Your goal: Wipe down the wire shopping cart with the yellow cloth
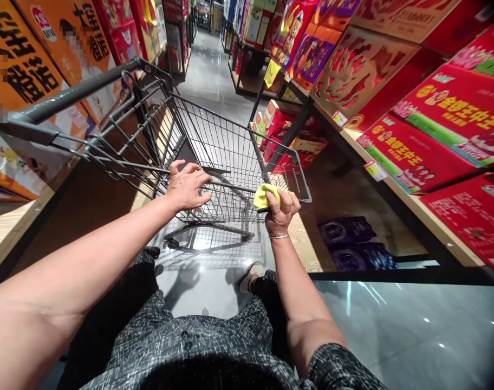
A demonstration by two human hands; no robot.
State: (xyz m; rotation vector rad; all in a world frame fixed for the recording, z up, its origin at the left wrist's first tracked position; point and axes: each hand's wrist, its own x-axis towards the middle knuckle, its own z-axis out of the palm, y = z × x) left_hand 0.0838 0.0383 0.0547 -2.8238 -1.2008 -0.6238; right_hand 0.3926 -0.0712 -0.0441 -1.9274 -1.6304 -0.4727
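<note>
Cart point(218, 142): dark grey wire, upright in a glossy-floored aisle point(206, 65), handle point(80, 91) at the left, far end near the shelving on the right.
Left hand point(190, 187): palm down, fingers spread, over the cart's near side; contact beneath hard to tell.
Right hand point(283, 210): fingers curled tight around a cloth point(263, 196), farther right along the same side; thin bracelet point(278, 236) at the wrist.
Cloth: yellow-green, bunched, dark at the lower edge; touching the wire or just above, cannot tell which.
Right shelf point(420, 208): wooden edge, price tags point(376, 170), red cartons point(460, 108), purple packs point(348, 244) low down.
Left shelf point(11, 238): orange cartons point(31, 49), black lettering.
Floor: pale shoe point(251, 276) below the cart's near side.
</note>
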